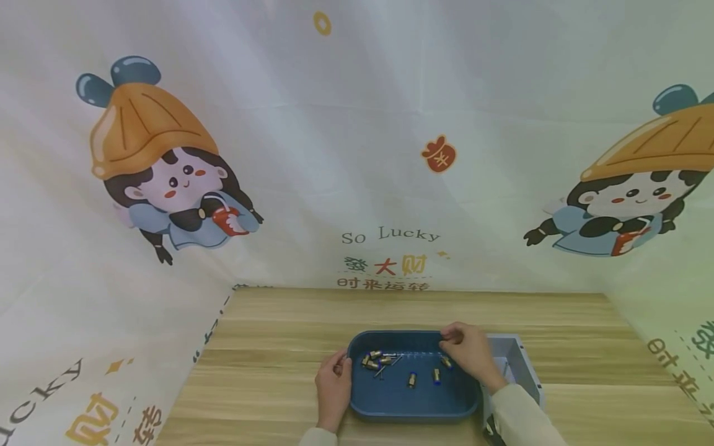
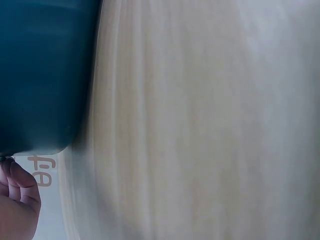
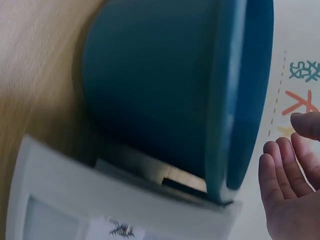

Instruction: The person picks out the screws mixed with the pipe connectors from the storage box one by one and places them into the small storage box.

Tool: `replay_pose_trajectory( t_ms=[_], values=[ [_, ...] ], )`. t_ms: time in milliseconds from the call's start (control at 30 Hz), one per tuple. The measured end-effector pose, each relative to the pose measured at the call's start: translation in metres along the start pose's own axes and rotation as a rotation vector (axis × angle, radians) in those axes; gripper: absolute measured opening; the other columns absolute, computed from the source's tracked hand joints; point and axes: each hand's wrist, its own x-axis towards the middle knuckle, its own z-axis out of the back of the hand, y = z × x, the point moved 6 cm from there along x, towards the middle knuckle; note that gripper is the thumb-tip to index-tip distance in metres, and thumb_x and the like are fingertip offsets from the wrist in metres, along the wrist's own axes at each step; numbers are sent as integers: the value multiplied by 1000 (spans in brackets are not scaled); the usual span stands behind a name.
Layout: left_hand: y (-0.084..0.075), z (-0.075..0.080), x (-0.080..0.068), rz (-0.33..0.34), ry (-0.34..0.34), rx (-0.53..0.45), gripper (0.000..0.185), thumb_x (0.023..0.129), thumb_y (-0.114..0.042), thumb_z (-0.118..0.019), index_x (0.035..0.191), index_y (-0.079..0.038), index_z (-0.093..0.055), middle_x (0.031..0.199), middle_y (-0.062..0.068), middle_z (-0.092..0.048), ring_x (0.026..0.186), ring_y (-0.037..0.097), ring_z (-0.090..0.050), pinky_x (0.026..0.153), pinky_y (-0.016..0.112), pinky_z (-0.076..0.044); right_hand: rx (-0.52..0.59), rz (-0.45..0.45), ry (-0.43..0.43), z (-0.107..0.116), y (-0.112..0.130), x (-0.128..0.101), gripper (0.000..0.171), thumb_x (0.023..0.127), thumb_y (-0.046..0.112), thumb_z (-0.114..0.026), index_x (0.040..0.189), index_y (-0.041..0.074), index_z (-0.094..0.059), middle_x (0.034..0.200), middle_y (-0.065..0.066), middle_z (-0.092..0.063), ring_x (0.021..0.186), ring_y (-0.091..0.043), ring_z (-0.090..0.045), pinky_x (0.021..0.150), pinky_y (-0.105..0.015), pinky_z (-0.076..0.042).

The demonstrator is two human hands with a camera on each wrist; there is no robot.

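A blue plastic tray (image 1: pixel 385 399) sits on the wooden table, with several brass fittings with blue ends (image 1: pixel 411 380) and a few thin metal pins (image 1: pixel 380 371) inside, most of them grouped at its left. My left hand (image 1: pixel 333 390) grips the tray's left rim; in the left wrist view its curled fingers (image 2: pixel 21 182) meet the tray's edge. Over the far right corner of the tray is my right hand (image 1: pixel 473 354). The right wrist view shows its fingers (image 3: pixel 290 167) loosely bent beyond the rim, thumb apart from them, with nothing between.
Close against the tray's right side stands a light grey box (image 1: pixel 528 365), partly covered by my right forearm. Small metal pieces (image 3: pixel 121 229) lie inside it. Wooden table (image 1: pixel 268 347) extends around both, and a printed curtain (image 1: pixel 312 186) hangs behind and at the sides.
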Motion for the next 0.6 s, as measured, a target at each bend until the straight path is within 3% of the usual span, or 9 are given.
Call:
replay_pose_trajectory(
  t_ms=[600],
  values=[
    [-3, 2, -1, 5, 3, -12, 19, 84, 2, -64, 103, 3, -70, 81, 7, -61, 70, 7, -50, 61, 18, -44, 21, 41, -1, -36, 4, 1, 14, 70, -5, -73, 83, -1, -70, 70, -4, -64, 64, -11, -57, 60, -23, -48]
  ],
)
